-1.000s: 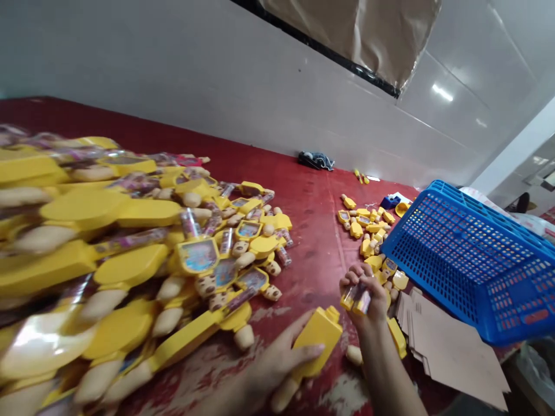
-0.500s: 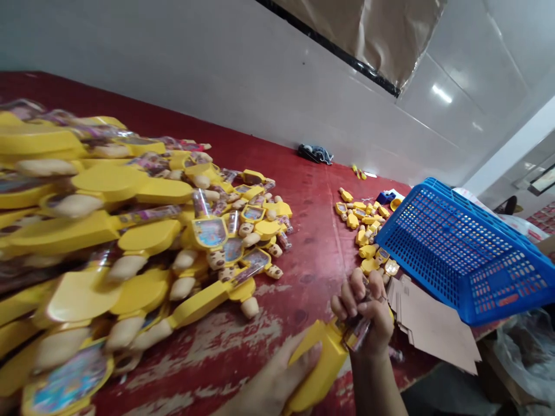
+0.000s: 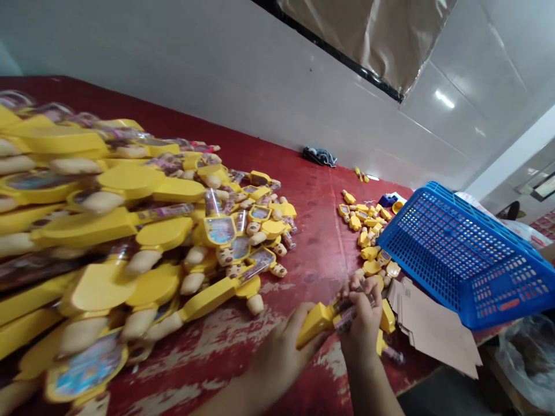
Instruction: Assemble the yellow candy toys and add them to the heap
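Observation:
Near the bottom middle of the head view, my left hand (image 3: 281, 349) grips the yellow body of a toy (image 3: 315, 325). My right hand (image 3: 363, 312) has its fingers closed round the clear tube (image 3: 344, 319) at the toy's other end. The two hands are close together, just above the red table (image 3: 303, 289). A large pile of similar yellow toys (image 3: 104, 283) with tan heads and clear tubes fills the left side. More yellow pieces lie just beyond and beside my right hand.
On the right a tilted blue basket (image 3: 459, 254) stands beside flat brown cardboard sheets (image 3: 429, 329). A smaller group of yellow toys (image 3: 364, 219) lies left of the basket. Dark cloth (image 3: 319, 156) rests by the wall. A clear plastic bag (image 3: 529, 358) is at the lower right.
The held toy has turned, showing a narrower side, and has moved up slightly with my left hand. My right hand has shifted a little left. Yellow pieces beside it are now uncovered.

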A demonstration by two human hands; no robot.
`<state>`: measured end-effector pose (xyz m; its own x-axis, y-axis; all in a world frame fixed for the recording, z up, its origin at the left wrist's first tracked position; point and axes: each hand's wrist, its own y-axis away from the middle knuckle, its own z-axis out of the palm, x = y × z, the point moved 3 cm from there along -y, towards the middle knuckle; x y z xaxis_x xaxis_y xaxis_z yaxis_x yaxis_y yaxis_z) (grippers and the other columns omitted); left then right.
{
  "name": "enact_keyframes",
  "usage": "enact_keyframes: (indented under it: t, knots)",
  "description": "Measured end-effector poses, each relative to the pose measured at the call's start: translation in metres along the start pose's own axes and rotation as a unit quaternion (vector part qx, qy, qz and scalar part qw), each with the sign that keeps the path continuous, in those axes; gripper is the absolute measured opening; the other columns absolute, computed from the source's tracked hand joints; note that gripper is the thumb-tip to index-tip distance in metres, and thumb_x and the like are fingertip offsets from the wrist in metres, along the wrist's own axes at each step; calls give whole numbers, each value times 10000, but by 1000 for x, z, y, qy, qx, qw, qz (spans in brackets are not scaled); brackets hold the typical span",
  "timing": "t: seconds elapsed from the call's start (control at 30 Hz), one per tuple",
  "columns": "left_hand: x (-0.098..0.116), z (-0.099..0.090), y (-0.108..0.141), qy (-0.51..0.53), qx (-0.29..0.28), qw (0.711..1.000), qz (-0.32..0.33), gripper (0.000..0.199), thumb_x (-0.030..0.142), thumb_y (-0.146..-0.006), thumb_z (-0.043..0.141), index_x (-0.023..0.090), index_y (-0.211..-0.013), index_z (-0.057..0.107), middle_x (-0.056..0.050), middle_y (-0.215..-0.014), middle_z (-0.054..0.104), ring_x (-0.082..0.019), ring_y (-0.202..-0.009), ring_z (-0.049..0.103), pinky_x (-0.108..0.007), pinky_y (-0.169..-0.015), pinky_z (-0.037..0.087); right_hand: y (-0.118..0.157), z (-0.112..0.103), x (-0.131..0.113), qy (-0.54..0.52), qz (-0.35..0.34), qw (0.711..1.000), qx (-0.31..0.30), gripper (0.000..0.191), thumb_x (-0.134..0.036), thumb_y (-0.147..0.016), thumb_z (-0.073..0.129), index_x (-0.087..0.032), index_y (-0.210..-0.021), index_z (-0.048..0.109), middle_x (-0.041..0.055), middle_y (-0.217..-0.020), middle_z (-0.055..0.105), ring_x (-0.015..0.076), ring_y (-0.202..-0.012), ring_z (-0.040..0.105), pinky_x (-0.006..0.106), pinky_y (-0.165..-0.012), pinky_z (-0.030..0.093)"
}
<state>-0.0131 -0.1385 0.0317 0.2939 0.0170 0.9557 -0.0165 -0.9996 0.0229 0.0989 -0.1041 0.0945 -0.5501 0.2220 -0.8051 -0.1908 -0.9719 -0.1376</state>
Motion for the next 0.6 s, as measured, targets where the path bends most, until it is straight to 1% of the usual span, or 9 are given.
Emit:
enact_keyframes:
  t: [0.07, 0.1, 0.13, 0.2, 0.27, 0.37, 0.47, 0.53, 0.6]
  knots:
    - [-2, 0, -3, 70, -47, 996, -27, 542, 649, -687, 570, 205, -991, 513, -61, -838, 614, -222, -740, 567, -357, -697, 446, -6, -10, 0, 12, 35, 999, -16, 277, -94, -585, 585, -232, -775, 437, -69, -709, 495, 78, -610, 493, 216, -589, 399]
    - [-5, 3, -3, 146, -114, 980, -73, 531, 652, -688, 576, 213, -983, 523, -35, -756, 604, -183, -631, 546, -314, -602, 445, -9, -14, -1, 8, 66, 997, -44, 310, -97, -578, 597, -239, -822, 468, -62, -736, 512, 83, -640, 511, 217, -607, 409]
    - [-8, 8, -1, 227, -191, 946, -133, 523, 663, -690, 572, 218, -962, 537, -9, -651, 573, -143, -504, 487, -268, -488, 409, -13, -17, -1, -3, 98, 992, -81, 333, -102, -565, 612, -239, -842, 487, -51, -766, 528, 92, -682, 530, 222, -629, 422]
    - [-13, 17, 6, 341, -319, 849, -247, 495, 683, -707, 540, 220, -881, 572, 37, -451, 437, -75, -317, 272, -191, -316, 232, -19, -21, 0, -43, 149, 976, -152, 305, -120, -542, 634, -228, -789, 491, -29, -805, 545, 122, -766, 556, 249, -670, 449]
    - [-17, 24, 13, 405, -384, 767, -317, 476, 683, -722, 525, 213, -767, 586, 72, -352, 291, -22, -269, 69, -144, -260, 51, -21, -20, 1, -95, 171, 960, -199, 265, -129, -539, 636, -222, -703, 450, -34, -771, 532, 127, -745, 555, 274, -674, 464]
    - [-14, 29, 21, 550, -390, 655, -340, 474, 651, -719, 571, 178, -724, 589, 99, -358, 279, 49, -279, -72, -73, -244, -86, -19, -11, 5, -168, 167, 947, -218, 273, -77, -541, 581, -200, -627, 352, -68, -646, 454, 77, -569, 473, 239, -611, 437]
    - [-2, 30, 28, 675, -389, 549, -303, 426, 548, -708, 671, 134, -793, 613, 72, -445, 444, 81, -248, 2, -16, -218, -26, -14, 0, 9, -188, 163, 947, -204, 310, -50, -503, 519, -180, -610, 258, -72, -599, 406, 58, -497, 399, 191, -536, 369]
    - [4, 30, 33, 707, -386, 518, -288, 429, 528, -686, 708, 126, -813, 626, 47, -478, 508, 71, -217, 94, -19, -200, 20, -10, 4, 10, -183, 170, 949, -192, 322, -62, -484, 498, -182, -616, 230, -71, -588, 395, 60, -482, 378, 184, -509, 339]
    - [6, 30, 36, 707, -381, 517, -297, 458, 556, -646, 726, 126, -775, 633, 42, -458, 515, 44, -185, 159, -52, -174, 37, -8, 7, 9, -180, 175, 951, -181, 325, -69, -480, 490, -183, -621, 221, -72, -581, 392, 59, -477, 372, 181, -503, 329]
